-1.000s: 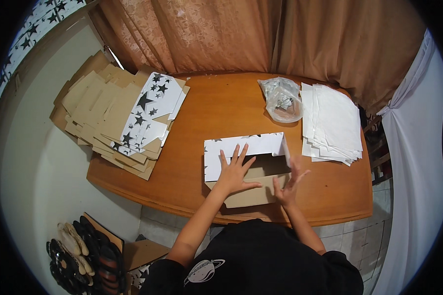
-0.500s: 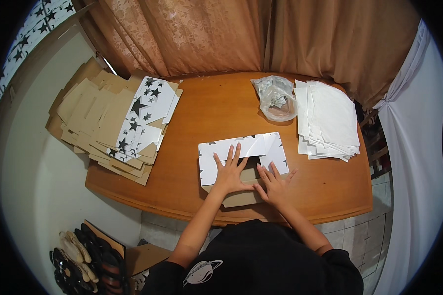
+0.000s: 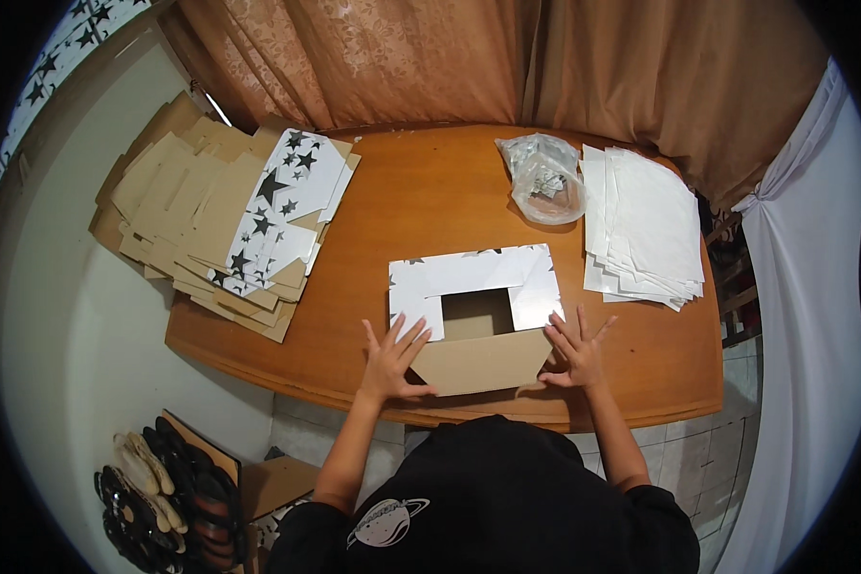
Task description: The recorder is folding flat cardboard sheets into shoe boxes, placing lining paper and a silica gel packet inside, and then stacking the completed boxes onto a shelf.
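On the table in front of me sits a cardboard box (image 3: 469, 272), white with black stars outside. Its far flap and two side flaps are folded inward around a dark rectangular opening. The near flap (image 3: 483, 364), plain brown cardboard, lies out toward me. My left hand (image 3: 389, 365) is open at the box's near left corner, fingers spread over the white side flap and thumb by the brown flap's edge. At the near right corner my right hand (image 3: 578, 356) is open too, fingers spread, touching the box's side and the brown flap's right end.
Flattened cardboard boxes (image 3: 177, 206) are piled at the table's left, one showing its star print (image 3: 275, 206). A clear plastic bag (image 3: 545, 182) with small packets stands at the back right, beside a stack of white sheets (image 3: 641, 225). Shoes (image 3: 167, 493) sit below left.
Both hands have drawn apart from the box's middle to its near corners. The opening and the brown near flap are now uncovered. The view has shifted slightly.
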A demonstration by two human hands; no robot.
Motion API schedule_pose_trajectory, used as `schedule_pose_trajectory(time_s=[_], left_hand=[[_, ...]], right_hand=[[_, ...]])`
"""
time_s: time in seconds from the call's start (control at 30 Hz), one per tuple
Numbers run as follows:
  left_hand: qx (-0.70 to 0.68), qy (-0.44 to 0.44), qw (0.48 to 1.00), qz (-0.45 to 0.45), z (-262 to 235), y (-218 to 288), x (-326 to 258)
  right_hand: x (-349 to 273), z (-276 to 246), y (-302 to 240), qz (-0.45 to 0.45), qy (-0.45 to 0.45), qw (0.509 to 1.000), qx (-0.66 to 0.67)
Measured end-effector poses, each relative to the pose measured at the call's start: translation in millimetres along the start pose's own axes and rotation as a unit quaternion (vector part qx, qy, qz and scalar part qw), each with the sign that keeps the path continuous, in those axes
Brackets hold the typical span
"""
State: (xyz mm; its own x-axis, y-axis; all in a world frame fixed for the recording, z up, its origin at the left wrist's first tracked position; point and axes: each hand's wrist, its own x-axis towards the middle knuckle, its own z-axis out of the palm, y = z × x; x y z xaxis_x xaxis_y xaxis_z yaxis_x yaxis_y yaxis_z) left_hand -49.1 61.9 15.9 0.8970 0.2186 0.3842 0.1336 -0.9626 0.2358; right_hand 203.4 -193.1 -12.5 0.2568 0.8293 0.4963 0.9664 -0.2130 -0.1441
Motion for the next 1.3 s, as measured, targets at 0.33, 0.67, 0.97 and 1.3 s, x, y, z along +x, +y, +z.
schedule_pose_trajectory(time_s=[0.33,0.67,0.97,1.3], left_hand=[[-0.011,0.191,0.974,-0.118,24.7,-1.3,7.8],[-0.148,0.263,0.899,-0.318,28.1,20.3,31.6],[-0.112,0.155,0.901,-0.389,17.6,32.7,44.7],[0.079,0.096,0.953,-0.276,23.2,11.3,53.8]], right_hand=[[37.8,17.1,5.8,0.039,0.148,0.985,0.082],[64.9,22.1,-23.5,0.322,0.097,0.93,0.15],[69.4,25.9,-15.9,0.391,-0.002,0.897,0.205],[64.0,17.7,-37.9,0.293,0.057,0.954,0.035]])
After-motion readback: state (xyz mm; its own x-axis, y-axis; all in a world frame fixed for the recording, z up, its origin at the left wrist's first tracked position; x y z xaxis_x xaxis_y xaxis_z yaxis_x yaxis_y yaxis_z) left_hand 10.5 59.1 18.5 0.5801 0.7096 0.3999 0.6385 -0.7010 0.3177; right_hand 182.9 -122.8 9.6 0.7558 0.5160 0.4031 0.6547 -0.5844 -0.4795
